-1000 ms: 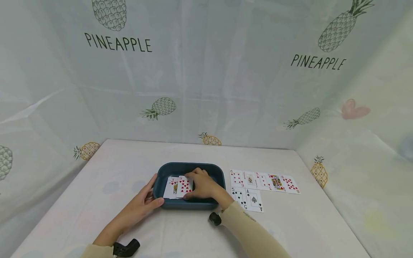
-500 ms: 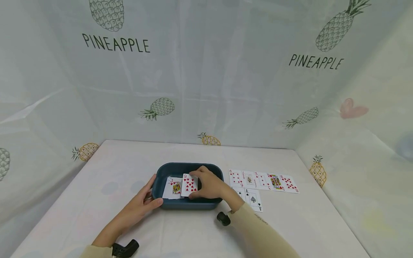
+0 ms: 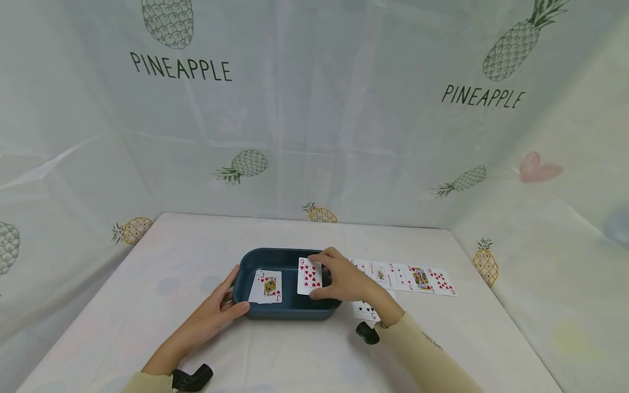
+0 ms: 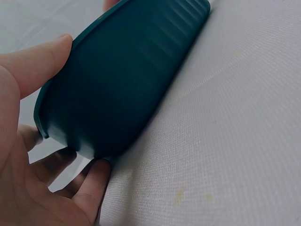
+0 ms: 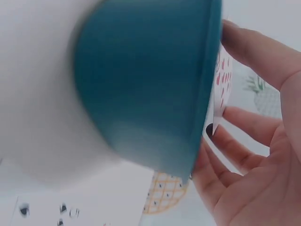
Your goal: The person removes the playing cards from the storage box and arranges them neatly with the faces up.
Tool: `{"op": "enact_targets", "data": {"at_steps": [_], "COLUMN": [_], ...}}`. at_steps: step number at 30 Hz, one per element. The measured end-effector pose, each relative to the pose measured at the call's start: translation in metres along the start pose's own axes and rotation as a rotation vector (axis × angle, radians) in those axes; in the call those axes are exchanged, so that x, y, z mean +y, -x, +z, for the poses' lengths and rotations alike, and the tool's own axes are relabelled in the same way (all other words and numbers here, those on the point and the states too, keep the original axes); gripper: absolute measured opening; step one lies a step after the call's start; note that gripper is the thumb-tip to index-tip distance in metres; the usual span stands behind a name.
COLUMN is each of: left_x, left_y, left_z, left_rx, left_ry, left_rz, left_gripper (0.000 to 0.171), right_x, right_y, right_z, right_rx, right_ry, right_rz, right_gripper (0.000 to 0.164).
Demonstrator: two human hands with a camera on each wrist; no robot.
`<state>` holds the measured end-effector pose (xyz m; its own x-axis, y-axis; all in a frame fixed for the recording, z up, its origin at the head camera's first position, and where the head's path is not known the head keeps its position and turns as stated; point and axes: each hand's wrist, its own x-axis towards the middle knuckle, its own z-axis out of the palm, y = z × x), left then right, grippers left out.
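A dark blue rectangular tray sits on the table. My left hand grips its left end; in the left wrist view the thumb lies at the rim and the fingers curl against the end wall. My right hand pinches a nine of hearts between thumb and fingers, face up over the tray's right half. Just past the tray wall, the right wrist view catches this card almost edge-on. A jack tops the small pile of cards in the tray's left part.
Right of the tray, a row of face-up cards lies on the table. Below it are a five of spades and another card mostly behind my right wrist. A pineapple-print sheet hangs behind and at both sides.
My right hand has drawn the nine of hearts rightward off the pile, uncovering the jack. The right forearm now covers the ace of spades. My left hand has stayed on the tray.
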<state>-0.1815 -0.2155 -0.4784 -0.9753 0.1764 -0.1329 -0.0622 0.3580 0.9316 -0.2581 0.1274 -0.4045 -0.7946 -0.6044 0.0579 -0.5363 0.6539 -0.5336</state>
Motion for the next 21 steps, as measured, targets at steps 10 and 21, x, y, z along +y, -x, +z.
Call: {"op": "enact_targets", "data": {"at_steps": [10, 21], "left_x": [-0.001, -0.001], "left_y": [-0.001, -0.001], "left_z": [0.001, 0.001], "left_rx": [0.000, 0.007], "left_ry": [-0.002, -0.007], "left_rz": [0.000, -0.008], "left_gripper": [0.095, 0.095], "right_x": [0.022, 0.075], "right_y": [0.035, 0.095], "right_z": [-0.022, -0.036], "right_rx": [0.048, 0.117], "right_ry": [-0.024, 0.044], "right_rz": [-0.014, 0.017], "right_gripper": [0.082, 0.082]}}
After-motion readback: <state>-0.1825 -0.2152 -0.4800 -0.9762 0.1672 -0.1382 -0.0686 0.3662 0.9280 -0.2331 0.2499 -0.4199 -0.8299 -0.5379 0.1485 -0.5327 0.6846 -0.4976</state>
